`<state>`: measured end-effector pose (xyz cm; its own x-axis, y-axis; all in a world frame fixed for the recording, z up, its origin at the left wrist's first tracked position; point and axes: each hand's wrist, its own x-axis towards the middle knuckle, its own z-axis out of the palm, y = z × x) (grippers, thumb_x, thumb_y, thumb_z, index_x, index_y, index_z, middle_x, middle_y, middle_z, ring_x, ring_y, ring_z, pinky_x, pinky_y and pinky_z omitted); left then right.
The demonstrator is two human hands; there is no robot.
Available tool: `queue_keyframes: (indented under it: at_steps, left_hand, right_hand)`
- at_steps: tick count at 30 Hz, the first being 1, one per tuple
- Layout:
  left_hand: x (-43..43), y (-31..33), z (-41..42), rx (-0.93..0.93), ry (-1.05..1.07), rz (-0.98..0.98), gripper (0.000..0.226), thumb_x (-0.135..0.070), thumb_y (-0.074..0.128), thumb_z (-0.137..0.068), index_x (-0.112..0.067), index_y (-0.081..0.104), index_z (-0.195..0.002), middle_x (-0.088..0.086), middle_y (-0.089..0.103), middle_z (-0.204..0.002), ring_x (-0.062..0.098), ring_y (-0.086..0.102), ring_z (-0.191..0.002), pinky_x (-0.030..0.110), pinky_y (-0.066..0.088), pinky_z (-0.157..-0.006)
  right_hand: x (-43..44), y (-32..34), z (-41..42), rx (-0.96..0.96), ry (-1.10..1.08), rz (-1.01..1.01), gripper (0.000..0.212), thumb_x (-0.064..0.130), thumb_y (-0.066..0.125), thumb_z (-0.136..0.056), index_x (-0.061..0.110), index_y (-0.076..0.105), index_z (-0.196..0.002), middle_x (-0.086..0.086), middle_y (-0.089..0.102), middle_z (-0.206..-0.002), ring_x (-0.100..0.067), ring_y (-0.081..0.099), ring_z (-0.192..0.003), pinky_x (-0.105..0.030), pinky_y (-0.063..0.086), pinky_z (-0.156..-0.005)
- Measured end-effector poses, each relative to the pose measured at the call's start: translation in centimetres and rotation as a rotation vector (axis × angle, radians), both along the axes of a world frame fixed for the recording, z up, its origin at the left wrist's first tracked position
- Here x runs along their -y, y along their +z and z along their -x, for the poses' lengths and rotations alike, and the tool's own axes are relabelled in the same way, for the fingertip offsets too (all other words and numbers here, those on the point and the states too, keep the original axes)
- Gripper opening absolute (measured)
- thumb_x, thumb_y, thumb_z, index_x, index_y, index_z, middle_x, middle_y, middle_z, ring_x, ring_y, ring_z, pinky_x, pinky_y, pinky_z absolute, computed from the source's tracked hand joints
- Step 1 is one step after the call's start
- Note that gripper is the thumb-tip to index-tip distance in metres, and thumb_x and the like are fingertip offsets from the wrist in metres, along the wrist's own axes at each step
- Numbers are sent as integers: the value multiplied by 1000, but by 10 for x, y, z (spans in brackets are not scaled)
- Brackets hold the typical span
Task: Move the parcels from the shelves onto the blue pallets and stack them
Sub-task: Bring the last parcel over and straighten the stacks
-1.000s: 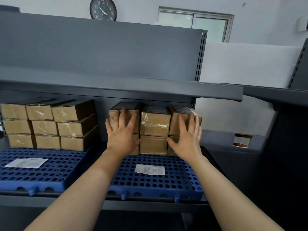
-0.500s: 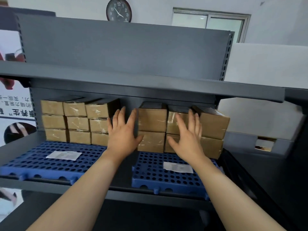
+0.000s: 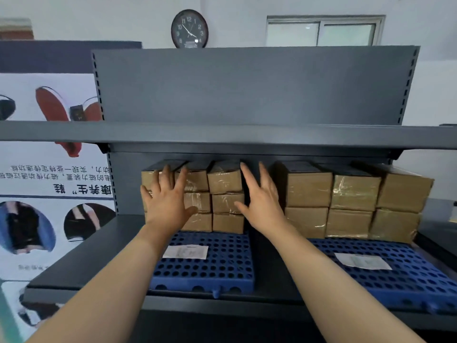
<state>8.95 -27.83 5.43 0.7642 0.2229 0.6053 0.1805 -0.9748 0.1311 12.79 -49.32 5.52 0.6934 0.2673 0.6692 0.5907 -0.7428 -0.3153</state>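
Two blocks of taped brown parcels stand on two blue pallets on a grey shelf. The left block [image 3: 226, 201] is three parcels high on the left pallet [image 3: 222, 271]. The right block [image 3: 351, 204] is two high on the right pallet [image 3: 405, 278]. My left hand [image 3: 165, 201] is spread flat in front of the left block's left columns, fingers apart, holding nothing. My right hand [image 3: 262, 201] is open at the right edge of the left block, in front of the gap between the two blocks.
A grey upper shelf [image 3: 222, 134] overhangs the parcels closely. White paper labels lie on the left pallet [image 3: 185, 251] and the right pallet [image 3: 362, 261]. A poster board [image 3: 49, 194] stands left of the rack. A wall clock [image 3: 189, 28] hangs above.
Both hands left the right block of parcels and shifted left to the left block. My view swung left, so both pallets slid to the right in frame.
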Motion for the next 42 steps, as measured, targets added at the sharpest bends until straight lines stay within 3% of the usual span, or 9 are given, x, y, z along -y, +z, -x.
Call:
queue_keyframes:
  at_steps: [5, 10, 27, 31, 35, 39, 42]
  left_hand:
    - [-23, -1, -13, -31, -37, 21, 110, -54, 69, -76, -34, -10, -149, 13, -8, -157, 37, -9, -144, 67, 12, -108]
    - [-30, -5, -24, -41, -50, -6, 107, -55, 67, -78, -35, -11, -148, 13, -9, -156, 36, -11, -143, 67, 14, -109]
    - [-32, -12, -29, 7, -20, -89, 103, -53, 67, -79, -31, -4, -150, 14, 1, -156, 36, -5, -143, 65, 9, -109]
    - [-32, -11, -26, 16, -29, -100, 102, -52, 66, -79, -30, -3, -150, 15, 2, -155, 37, -3, -143, 65, 9, -109]
    - [-29, -9, -19, 3, -44, -104, 103, -53, 67, -79, -29, -3, -150, 16, 2, -156, 38, -2, -144, 64, 9, -110]
    - [-21, -8, -10, 33, -75, -124, 103, -49, 72, -75, -27, 7, -151, 17, 10, -155, 39, 4, -143, 65, 9, -110]
    - [-13, -9, -3, 77, -115, -127, 97, -48, 70, -77, -27, 10, -151, 14, 13, -155, 37, 5, -144, 63, 5, -111]
  right_hand:
    - [-28, -2, -9, -61, -62, -4, 101, 25, 71, -84, 50, -4, -146, -10, -11, -158, -39, 33, -136, -51, 40, -106]
    - [-39, -8, -16, -101, -119, 32, 103, 22, 72, -84, 50, -7, -145, -12, -13, -157, -34, 52, -121, -45, 53, -91]
    - [-44, -12, -17, -82, -202, 85, 96, 17, 65, -88, 46, -5, -145, -16, -10, -156, -24, 62, -86, -34, 58, -65]
    - [-44, -12, -16, -49, -209, 88, 98, 20, 67, -87, 46, -7, -145, -16, -9, -156, -27, 61, -96, -36, 58, -71]
    - [-41, -13, -11, -29, -192, 74, 99, 21, 68, -86, 45, -6, -146, -17, -7, -156, -33, 56, -112, -41, 55, -86]
    - [-35, -12, 0, -18, -186, 67, 95, 21, 68, -86, 42, 1, -149, -16, -2, -157, -38, 36, -133, -46, 37, -109]
    - [-24, -13, 6, 23, -190, 90, 89, 23, 68, -86, 35, 9, -151, -16, 6, -158, -37, 23, -141, -48, 23, -115]
